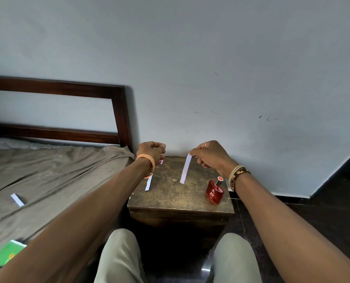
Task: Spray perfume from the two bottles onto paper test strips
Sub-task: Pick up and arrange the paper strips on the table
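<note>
You are pinching the top end of a white paper strip (186, 169) between the thumb and fingers of your right hand (208, 155), letting it hang above the wooden side table (180, 201). Your left hand (151, 151) is sitting curled, though I cannot tell what it is gripping; a second strip (149, 183) is showing just below that wrist. The red perfume bottle (215, 192) is standing uncapped near the table's front right corner. The paper is likely going to flop and flutter, so pinch near one end; the bottle looks smooth and breakable, so wrap its body.
</note>
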Demonstrator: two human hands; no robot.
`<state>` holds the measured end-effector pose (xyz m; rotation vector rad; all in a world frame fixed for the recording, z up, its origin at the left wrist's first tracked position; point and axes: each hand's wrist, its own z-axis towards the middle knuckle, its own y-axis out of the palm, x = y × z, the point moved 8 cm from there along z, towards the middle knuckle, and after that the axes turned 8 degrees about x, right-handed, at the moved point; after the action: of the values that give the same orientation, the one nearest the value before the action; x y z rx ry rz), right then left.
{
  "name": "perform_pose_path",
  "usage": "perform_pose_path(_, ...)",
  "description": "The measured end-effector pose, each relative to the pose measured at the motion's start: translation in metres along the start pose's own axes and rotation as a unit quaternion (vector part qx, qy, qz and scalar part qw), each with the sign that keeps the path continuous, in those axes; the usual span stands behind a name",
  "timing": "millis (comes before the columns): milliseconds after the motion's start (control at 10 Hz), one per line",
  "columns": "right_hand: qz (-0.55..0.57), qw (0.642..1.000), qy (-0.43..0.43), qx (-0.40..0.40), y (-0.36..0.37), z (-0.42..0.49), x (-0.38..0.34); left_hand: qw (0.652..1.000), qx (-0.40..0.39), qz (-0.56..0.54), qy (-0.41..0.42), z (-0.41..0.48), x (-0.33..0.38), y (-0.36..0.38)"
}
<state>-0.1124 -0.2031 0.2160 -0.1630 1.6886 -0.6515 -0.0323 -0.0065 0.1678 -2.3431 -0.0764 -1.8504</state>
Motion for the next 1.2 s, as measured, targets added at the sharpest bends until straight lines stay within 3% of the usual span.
perform_pose_path(100, -0.044, 0.999, -0.017, 0.002, -0.003, -0.003, -0.007, 1.000, 0.001, -0.004, -0.001, 0.000, 0.001, -0.001)
perform_pose_path(200, 0.176, 0.978, -0.001, -0.110, 0.005, -0.012, -0.027, 1.000, 0.000, -0.009, -0.005, 0.001, 0.000, -0.002)
perform_pose_path(300, 0.471, 0.865, 0.066, -0.159, 0.005, -0.013, -0.050, 1.000, -0.004, -0.003, -0.004, 0.001, 0.000, -0.001)
perform_pose_path(400, 0.001, 1.000, -0.016, 0.004, -0.007, -0.001, -0.033, 1.000, -0.006, 0.000, -0.005, 0.001, -0.002, -0.002)
perform_pose_path(500, -0.184, 0.977, -0.104, -0.004, 0.007, -0.006, -0.029, 1.000, -0.003, 0.003, -0.003, 0.000, -0.001, -0.004)
perform_pose_path(600, 0.296, 0.948, 0.011, -0.115, 0.014, -0.015, -0.037, 1.000, -0.007, -0.004, -0.004, 0.000, -0.002, -0.006)
perform_pose_path(700, 0.393, 0.909, 0.090, -0.108, 0.012, -0.007, -0.035, 1.000, -0.008, -0.003, -0.007, -0.002, 0.001, -0.008)
perform_pose_path(800, -0.081, 0.997, 0.002, 0.005, -0.002, -0.001, -0.018, 1.000, -0.009, -0.015, -0.010, -0.002, 0.003, -0.008)
perform_pose_path(900, 0.006, 1.000, -0.022, -0.021, 0.004, -0.004, -0.022, 1.000, -0.010, -0.018, -0.014, -0.003, 0.004, -0.008)
perform_pose_path(1000, 0.399, 0.904, 0.061, -0.137, 0.011, -0.011, -0.038, 1.000, -0.008, -0.015, -0.016, -0.004, 0.004, -0.006)
perform_pose_path(1100, 0.162, 0.983, 0.051, -0.065, 0.006, 0.000, -0.026, 1.000, -0.014, -0.016, -0.017, -0.005, 0.006, -0.005)
perform_pose_path(1200, -0.220, 0.973, -0.071, 0.005, 0.005, 0.001, -0.022, 1.000, -0.008, -0.012, -0.011, -0.004, 0.008, -0.006)
